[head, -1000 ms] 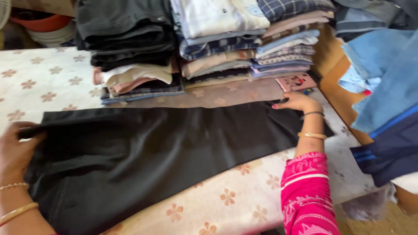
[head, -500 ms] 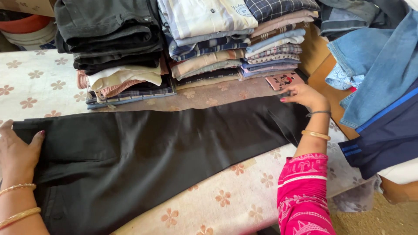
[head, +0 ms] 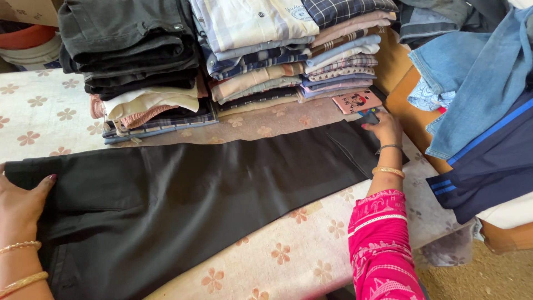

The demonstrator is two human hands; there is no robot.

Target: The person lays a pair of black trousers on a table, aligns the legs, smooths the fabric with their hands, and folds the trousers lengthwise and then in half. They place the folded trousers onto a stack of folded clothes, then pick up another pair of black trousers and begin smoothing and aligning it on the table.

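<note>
Left hand (head: 19, 208) flat, fingers apart, on one black trousers (head: 194, 194), right hand (head: 383, 129) pressing far end, grip unclear, three clothes stacks (head: 233, 61) behind

Left hand (head: 19, 203) flat, palm down, fingers spread, near tabletop's left edge, forearm bare, two bangles at wrist. Right hand (head: 384, 126) reaching far right, fingers curled downward, pink sleeve, bangles.

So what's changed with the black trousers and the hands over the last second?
The left hand has let go of the bunched edge and now lies flat on the black trousers, which look smoother. The right hand still presses their far end. The stacks of folded clothes are unchanged.
</note>
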